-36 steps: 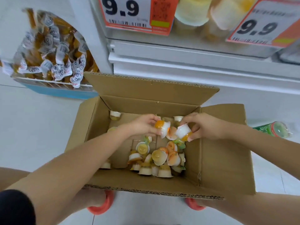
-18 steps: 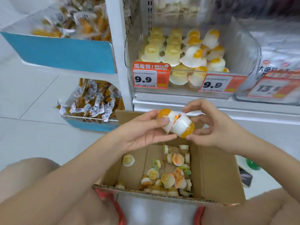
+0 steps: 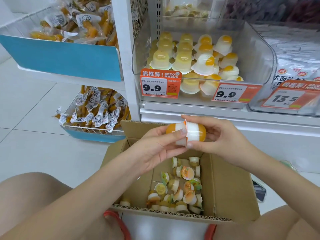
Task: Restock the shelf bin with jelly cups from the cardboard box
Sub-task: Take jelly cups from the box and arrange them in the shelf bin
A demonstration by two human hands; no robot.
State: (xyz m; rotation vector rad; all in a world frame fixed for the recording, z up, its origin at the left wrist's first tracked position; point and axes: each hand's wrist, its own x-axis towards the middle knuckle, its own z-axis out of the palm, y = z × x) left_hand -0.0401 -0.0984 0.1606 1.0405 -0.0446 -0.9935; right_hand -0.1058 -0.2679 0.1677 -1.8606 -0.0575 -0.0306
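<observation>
Two white jelly cups with orange domes are held lid to lid above the open cardboard box [image 3: 230, 186]. My left hand [image 3: 155, 149] grips the left jelly cup [image 3: 174, 129], and my right hand [image 3: 223, 141] grips the right jelly cup [image 3: 196, 131]. Several loose jelly cups [image 3: 180, 189] lie on the box floor below. The clear shelf bin [image 3: 256, 54] sits above and behind, filled with yellow and orange-topped jelly cups [image 3: 202, 63] stacked dome up.
Orange 9.9 price tags [image 3: 160, 85] hang on the bin front. A blue-fronted bin of wrapped snacks [image 3: 69, 54] is upper left, a wire basket of the same snacks [image 3: 97, 111] below it. White bags [image 3: 297, 71] fill the right bin. My knees flank the box.
Both hands lifted a jelly cup each out of the box and brought them together at shelf-base height. My view tilted up from the box to the shelf bin.
</observation>
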